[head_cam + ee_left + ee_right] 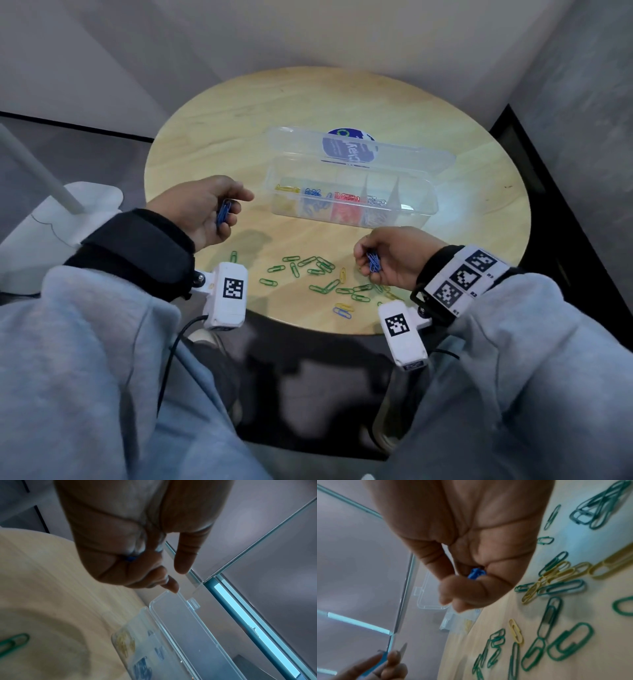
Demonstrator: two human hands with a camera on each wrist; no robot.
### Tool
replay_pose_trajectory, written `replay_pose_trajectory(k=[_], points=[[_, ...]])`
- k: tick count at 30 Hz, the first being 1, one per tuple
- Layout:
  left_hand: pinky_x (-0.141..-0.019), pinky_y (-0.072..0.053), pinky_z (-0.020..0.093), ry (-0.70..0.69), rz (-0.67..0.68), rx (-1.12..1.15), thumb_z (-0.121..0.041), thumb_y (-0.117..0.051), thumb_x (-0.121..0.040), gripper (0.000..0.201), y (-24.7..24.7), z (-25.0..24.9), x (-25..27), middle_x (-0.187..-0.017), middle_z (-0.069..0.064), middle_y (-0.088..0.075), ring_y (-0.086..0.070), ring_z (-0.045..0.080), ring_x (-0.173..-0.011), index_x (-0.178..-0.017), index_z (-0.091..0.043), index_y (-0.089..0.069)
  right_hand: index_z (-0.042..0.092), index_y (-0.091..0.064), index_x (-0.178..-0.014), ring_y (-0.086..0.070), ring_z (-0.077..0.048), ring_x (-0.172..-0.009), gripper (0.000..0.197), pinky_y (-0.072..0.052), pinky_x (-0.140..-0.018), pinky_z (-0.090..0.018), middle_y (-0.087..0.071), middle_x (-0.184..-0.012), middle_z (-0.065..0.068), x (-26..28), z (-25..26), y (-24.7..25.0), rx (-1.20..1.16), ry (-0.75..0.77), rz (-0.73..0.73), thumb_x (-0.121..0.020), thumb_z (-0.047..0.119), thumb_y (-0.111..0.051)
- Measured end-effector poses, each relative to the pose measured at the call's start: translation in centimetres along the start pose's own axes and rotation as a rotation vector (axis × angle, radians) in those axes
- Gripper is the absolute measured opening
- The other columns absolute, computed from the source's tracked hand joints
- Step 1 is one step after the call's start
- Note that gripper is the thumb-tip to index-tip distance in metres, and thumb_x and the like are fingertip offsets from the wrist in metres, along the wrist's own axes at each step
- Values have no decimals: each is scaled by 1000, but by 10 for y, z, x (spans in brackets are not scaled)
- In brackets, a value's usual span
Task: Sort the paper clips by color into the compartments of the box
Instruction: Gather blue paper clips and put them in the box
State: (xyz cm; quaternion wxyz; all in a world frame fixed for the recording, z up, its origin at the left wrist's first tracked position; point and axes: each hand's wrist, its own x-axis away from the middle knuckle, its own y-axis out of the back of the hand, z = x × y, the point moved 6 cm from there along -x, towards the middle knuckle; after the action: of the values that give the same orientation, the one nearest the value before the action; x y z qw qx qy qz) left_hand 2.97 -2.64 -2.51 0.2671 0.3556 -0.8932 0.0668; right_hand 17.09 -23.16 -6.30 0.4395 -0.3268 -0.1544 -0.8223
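Clips were split three ways: some already sorted in the box (352, 202), some loose on the counter (239, 113), and a bunch in each of your hands. Your left hand (202, 209) hung over the counter just left of the box, fingers (230, 219) curled round a small bundle of blue clips (223, 211), with the index finger sticking out toward the box. The left wrist view only showed a speck of blue between the curled fingers, so I can't tell how many you had. Your right hand (394, 260) was low over the counter, just in front of the box's right end, fingertips pinching another blue bundle (373, 262); in the right wrist view it poked out between thumb and fingers.

The box was clear, with its lid (359, 150) flipped open and standing up at the back. From the left, the compartments held yellow clips (287, 188), blue ones (313, 193), red ones (347, 198), then pale silvery ones (376, 200).

Loose green clips (317, 270) lay scattered on the near half of the counter between your hands, with a few yellow ones mixed in. One yellow clip (342, 274) sat in the middle of the greens. One blue clip (342, 312) lay by the near edge, touching a yellow one.
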Motion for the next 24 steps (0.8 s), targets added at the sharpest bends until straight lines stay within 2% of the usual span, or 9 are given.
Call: replay_pose_trajectory(k=[2, 5, 6, 8, 11, 15, 19, 22, 24], points=[[-35, -31, 12, 6, 9, -18, -23, -48, -91, 20, -2, 2, 0, -64, -3, -42, -37, 8, -50, -78, -16, -61, 9, -48, -68, -40, -11, -41, 23, -31, -38, -18, -44, -55, -2, -1, 0, -3, 257, 29, -4, -91, 8, -45], [-35, -31, 12, 15, 37, -26, -21, -51, -89, 16, -12, 5, 1, -64, -3, -43, -37, 8, -50, -81, -15, -63, 21, -58, -70, -41, -4, -41, 14, -33, -46, -19, -50, -54, 9, 4, 0, -12, 958, 109, 50, -82, 16, -65], [-36, -31, 12, 20, 48, -32, -21, -52, -88, 14, -16, 6, 1, -65, -3, -43, -37, 8, -50, -82, -15, -63, 23, -62, -72, -42, 0, -41, 10, -33, -48, -18, -51, -53, 12, 6, -1, -18, 1113, 132, 76, -80, 19, -68], [-36, -32, 12, 32, 69, -47, -20, -54, -87, 11, -24, 10, 1, -65, -2, -44, -38, 8, -51, -84, -14, -64, 21, -66, -84, -43, 0, -48, 9, -31, -52, -18, -47, -54, 11, 10, -3, -29, 1248, 166, 118, -78, 21, -72], [-36, -33, 12, 49, 84, -60, -20, -56, -88, 11, -33, 15, 1, -65, -2, -47, -41, 8, -48, -86, -14, -64, 19, -64, -100, -44, -6, -62, 26, -33, -57, -23, -42, -64, 12, 7, -10, -43, 1384, 202, 146, -77, 23, -74], [-36, -33, 12, 59, 96, -97, -20, -57, -87, 9, -41, 19, 1, -66, -2, -48, -41, 8, -50, -90, -13, -62, 20, -59, -98, -48, -17, -77, 26, -37, -66, -27, -44, -69, 11, -5, -15, -49, 1475, 255, 114, -76, 24, -72], [-35, -32, 11, 61, 106, -118, -21, -56, -88, 9, -46, 20, 0, -67, -1, -47, -41, 9, -52, -86, -14, -61, 23, -61, -82, -48, -13, -76, 10, -40, -66, -26, -47, -69, 13, -10, -13, -49, 1434, 265, 115, -79, 25, -70], [-35, -33, 11, 64, 116, -121, -21, -55, -89, 9, -50, 21, -1, -68, -1, -47, -41, 9, -53, -88, -13, -60, 21, -62, -79, -52, -13, -72, 5, -44, -65, -25, -54, -71, 10, -11, -10, -47, 1368, 272, 105, -80, 21, -66], [-35, -34, 11, 66, 129, -117, -20, -54, -90, 9, -54, 21, -2, -68, -1, -47, -41, 9, -54, -89, -13, -60, 21, -61, -76, -52, -9, -65, 7, -43, -59, -21, -56, -67, 11, -11, -3, -41, 1234, 262, 75, -80, 19, -67]])
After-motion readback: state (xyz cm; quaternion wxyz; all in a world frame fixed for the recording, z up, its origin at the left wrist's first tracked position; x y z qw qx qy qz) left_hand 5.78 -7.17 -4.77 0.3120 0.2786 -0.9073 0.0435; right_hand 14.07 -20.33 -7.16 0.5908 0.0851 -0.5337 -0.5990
